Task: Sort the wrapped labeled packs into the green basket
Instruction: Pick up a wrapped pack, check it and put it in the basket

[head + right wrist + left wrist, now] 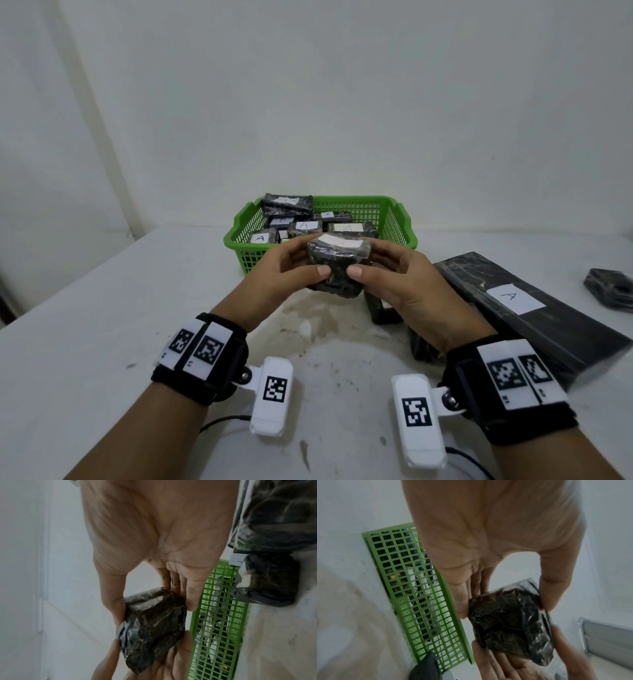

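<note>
A small dark wrapped pack (pixel 337 265) with a white label on top is held in the air just in front of the green basket (pixel 239 228). My left hand (pixel 284 270) grips its left side and my right hand (pixel 390 274) grips its right side, thumbs on the near face. The left wrist view shows the pack (pixel 510 626) pinched between thumb and fingers beside the basket wall (pixel 423 601). The right wrist view shows the same pack (pixel 154 626) next to the basket (pixel 217 622). Several labeled packs (pixel 347 229) lie in the basket.
A long dark wrapped pack with an "A" label (pixel 513 301) lies on the white table at the right. Smaller dark packs (pixel 383 308) lie under my right hand, and another (pixel 609 287) sits at the far right edge. The white wall stands behind the basket.
</note>
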The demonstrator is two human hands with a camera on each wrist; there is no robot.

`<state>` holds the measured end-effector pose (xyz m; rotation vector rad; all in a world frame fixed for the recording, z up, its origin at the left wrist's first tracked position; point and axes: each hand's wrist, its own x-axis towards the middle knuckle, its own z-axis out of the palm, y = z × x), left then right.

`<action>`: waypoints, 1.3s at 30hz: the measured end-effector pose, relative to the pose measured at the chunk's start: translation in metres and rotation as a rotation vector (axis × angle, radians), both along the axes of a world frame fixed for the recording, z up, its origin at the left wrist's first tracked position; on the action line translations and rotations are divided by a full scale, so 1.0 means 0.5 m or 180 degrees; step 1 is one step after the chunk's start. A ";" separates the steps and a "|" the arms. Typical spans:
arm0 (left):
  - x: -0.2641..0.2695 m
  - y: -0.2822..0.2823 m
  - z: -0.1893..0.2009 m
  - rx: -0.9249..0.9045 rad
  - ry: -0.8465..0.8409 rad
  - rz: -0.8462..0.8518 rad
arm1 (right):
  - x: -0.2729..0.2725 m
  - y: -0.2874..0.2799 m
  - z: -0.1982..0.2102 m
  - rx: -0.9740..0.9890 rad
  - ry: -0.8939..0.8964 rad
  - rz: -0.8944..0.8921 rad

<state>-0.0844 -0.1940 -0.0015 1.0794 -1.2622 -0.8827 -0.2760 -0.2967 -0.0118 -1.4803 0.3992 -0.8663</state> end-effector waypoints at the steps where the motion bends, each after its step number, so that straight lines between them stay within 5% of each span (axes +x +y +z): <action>1: 0.000 0.001 0.000 0.0038 -0.0007 -0.0082 | -0.001 -0.001 0.000 -0.0001 0.0003 -0.0016; 12: 0.007 0.004 0.000 0.0187 -0.0136 -0.0422 | -0.012 0.011 0.025 0.0728 0.0453 0.0212; 18: -0.003 -0.009 -0.002 0.0133 0.0311 -0.0276 | -0.014 0.000 0.025 0.1129 -0.0086 -0.0217; 23: -0.015 -0.021 -0.010 0.0158 0.0157 0.0352 | -0.011 0.003 0.024 0.1020 0.0032 -0.0211; 30: 0.000 -0.018 0.042 0.0331 -0.0065 0.0381 | 0.011 -0.004 0.062 0.0719 0.0478 -0.0501; 36: 0.118 -0.069 0.108 0.0073 -0.1113 0.2054 | 0.044 -0.077 0.101 0.0481 0.0537 -0.1137; 39: 0.191 -0.114 0.106 0.0568 -0.1661 0.2637 | 0.072 -0.111 0.108 0.0467 0.0718 -0.1263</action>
